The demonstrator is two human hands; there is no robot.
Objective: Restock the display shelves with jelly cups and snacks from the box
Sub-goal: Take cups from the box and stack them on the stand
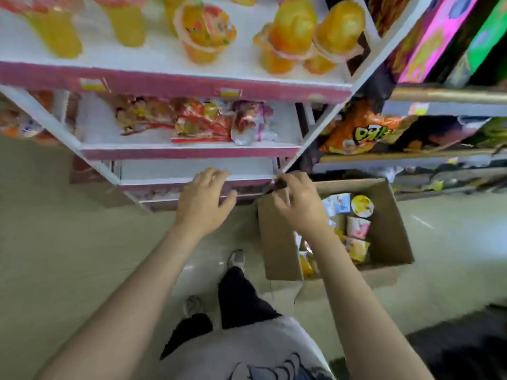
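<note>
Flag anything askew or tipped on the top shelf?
Yes. Several orange jelly cups on the top shelf lean or lie at different angles instead of standing in a neat row. No spill or damage visible.

The white display shelves (189, 149) are carrying orange jelly cups (204, 34) above snack packets (200, 120), while the cardboard box (392, 220) is sitting on the floor (68, 215) right.
</note>
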